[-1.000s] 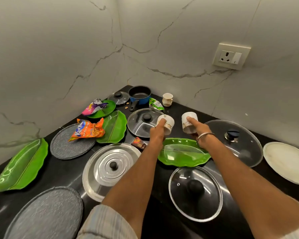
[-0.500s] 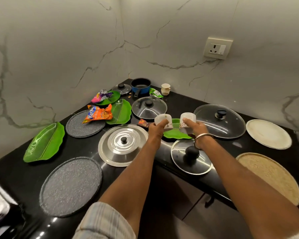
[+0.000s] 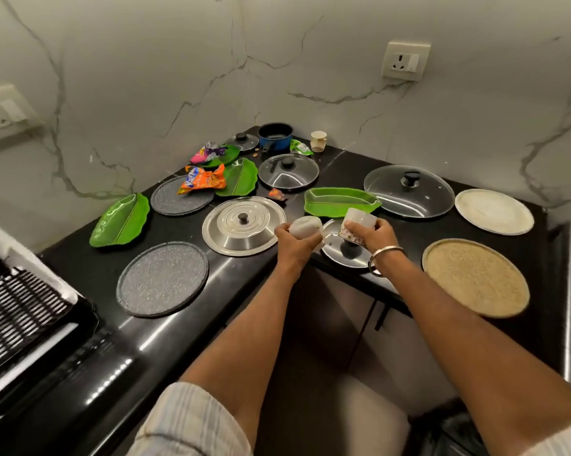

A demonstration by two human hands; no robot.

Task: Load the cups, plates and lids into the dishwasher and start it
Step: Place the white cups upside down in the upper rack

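Both small white ceramic cups, which a second ago were held out over the middle of the worktop by the green tray, have been drawn back to the front edge, and the view has swung left so that the black wire rack (image 3: pixel 17 311) of what looks like the dishwasher shows at the left. I judge the first two cups are on their way to loading; the rest of the load is untouched.

The left hand (image 3: pixel 295 245) is curled round the plain white cup (image 3: pixel 305 227), which lies tipped on its side in the grip. The right hand (image 3: pixel 371 236), a metal bangle (image 3: pixel 384 260) on its wrist, pinches the patterned white cup (image 3: pixel 358 225), tilted with its mouth away from the camera. The two hands are close together but apart, above the small glass lid (image 3: pixel 338 255) at the front edge of the black stone worktop (image 3: pixel 244 278).

A third small cup (image 3: pixel 318 140) stands at the back corner.
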